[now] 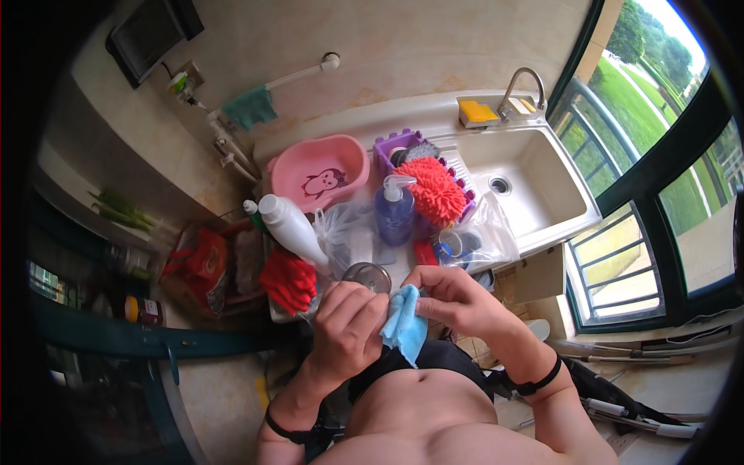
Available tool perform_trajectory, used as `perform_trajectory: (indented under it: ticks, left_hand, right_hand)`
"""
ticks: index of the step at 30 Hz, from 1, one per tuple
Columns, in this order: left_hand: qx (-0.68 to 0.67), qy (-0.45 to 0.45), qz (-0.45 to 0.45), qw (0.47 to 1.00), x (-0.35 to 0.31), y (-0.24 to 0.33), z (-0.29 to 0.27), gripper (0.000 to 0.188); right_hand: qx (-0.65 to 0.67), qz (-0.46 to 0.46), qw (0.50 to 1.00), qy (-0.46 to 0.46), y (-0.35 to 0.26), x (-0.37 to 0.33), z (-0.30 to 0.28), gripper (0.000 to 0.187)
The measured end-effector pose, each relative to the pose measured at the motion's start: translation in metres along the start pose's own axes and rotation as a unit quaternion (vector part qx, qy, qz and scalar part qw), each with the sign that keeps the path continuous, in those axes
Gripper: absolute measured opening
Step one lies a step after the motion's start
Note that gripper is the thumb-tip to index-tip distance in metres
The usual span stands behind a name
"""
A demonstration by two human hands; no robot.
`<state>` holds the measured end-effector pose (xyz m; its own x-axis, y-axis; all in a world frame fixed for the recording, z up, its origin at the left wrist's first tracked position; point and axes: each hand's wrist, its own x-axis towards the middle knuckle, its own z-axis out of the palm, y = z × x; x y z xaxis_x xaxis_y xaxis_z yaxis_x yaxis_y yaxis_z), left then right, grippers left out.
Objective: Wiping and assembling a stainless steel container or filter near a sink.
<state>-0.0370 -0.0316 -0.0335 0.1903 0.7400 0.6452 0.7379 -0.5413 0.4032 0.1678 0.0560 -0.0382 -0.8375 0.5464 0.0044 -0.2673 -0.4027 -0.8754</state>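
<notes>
My left hand (350,324) is closed, its knuckles upward and its fingertips against the edge of a light blue cloth (405,329). What lies inside its fingers is hidden. Between the thumb and fingers of my right hand (457,298), the same cloth is pinched, and its loose end hangs down in front of my waist. Just beyond the left fingers shows the round rim of a clear glass vessel (367,276); whether the hand touches it I cannot tell. Both hands are close together, at the near edge of the counter.
Behind my hands stand a white bottle (291,231), a blue pump bottle (394,213), a pink basin (353,159) and a purple basket (385,151) with a red chenille mitt (430,190). Red gloves (287,280) lie left. A white sink (535,182) with a faucet (527,74) is at the right.
</notes>
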Motion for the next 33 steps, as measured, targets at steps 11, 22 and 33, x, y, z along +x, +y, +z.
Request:
perform_trajectory:
  ticks: [11,22,33]
  left_hand:
    - [-0.011,-0.014,-0.076,0.997,0.004,0.019,-0.001,0.016]
    - [-0.018,-0.020,-0.051,0.998,-0.001,0.011,-0.001,0.014]
    - [-0.031,-0.040,-0.054,0.997,-0.006,0.007,-0.005,0.017]
  right_hand:
    - [-0.474,-0.225,0.845,0.100,-0.002,0.000,0.017,0.023]
    - [-0.057,0.023,0.998,0.012,-0.003,-0.006,0.000,0.018]
    - [-0.205,0.040,0.978,-0.013,-0.002,-0.001,-0.005,0.015]
